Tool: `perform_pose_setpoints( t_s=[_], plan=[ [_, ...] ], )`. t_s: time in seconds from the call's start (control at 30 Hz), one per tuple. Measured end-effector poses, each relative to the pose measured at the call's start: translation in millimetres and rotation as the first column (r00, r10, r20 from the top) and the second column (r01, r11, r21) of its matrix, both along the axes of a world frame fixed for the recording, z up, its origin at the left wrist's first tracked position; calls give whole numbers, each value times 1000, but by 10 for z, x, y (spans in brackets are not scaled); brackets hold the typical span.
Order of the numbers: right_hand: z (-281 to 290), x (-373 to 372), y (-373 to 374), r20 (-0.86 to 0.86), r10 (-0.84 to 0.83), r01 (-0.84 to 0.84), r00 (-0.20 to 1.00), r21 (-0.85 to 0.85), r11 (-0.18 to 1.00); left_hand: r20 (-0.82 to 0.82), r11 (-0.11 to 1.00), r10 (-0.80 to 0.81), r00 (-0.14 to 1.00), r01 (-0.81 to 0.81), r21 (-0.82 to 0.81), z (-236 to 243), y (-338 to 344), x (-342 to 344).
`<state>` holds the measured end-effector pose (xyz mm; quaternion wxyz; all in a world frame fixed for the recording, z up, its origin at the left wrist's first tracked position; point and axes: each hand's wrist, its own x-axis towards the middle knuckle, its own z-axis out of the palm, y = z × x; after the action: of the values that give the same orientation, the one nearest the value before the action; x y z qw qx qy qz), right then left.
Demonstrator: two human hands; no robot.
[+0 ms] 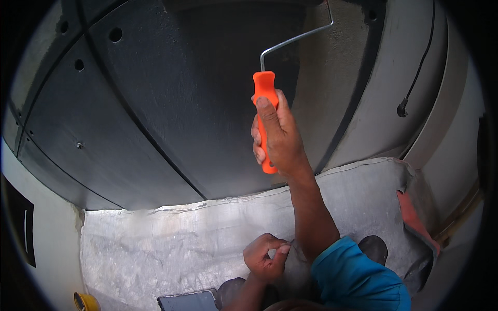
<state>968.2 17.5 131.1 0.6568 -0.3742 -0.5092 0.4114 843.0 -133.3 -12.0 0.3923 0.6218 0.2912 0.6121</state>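
Note:
My right hand (284, 137) is wrapped round the orange handle (264, 83) of a paint roller, thumb along its front. The roller's wire frame (295, 39) bends up and right to the top edge, where a dark rounded shape, seemingly the roller sleeve (244, 4), is mostly cut off. Behind it stands a wall (171, 114) with dark grey coating, grooves and round holes; a lighter, brownish grey strip (324, 78) shows at its right. Low down, near my knees, my left hand (265, 257) is closed, thumb and forefinger tips together; whatever they pinch, if anything, is too small to make out.
A pale, wrinkled sheet (155, 243) covers the floor along the wall's foot. At the lower edge lie a grey tray (187, 301) and a yellow bucket (87, 301). A black cable with a plug (402, 108) hangs at right, above a red patch (412, 215) beside the sheet.

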Motion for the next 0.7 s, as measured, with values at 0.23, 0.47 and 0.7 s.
perform_pose_setpoints(
  t_s=[0.23, 0.47, 0.7],
  plan=[
    [-293, 72, -203, 50, 6, -1, 999, -96, 995, -17, 1000, -3, 1000, 3, -12, 7, 35, 16],
    [-24, 171, -198, 7, 25, -24, 1000, -91, 996, -28, 998, -39, 999, 40, 57, 70, -18, 40],
    [-883, 261, -669, -88, 77, -100, 993, -304, 947, 14, 996, -82, 997, 81, 30, 51, -88, 125]
  ],
)
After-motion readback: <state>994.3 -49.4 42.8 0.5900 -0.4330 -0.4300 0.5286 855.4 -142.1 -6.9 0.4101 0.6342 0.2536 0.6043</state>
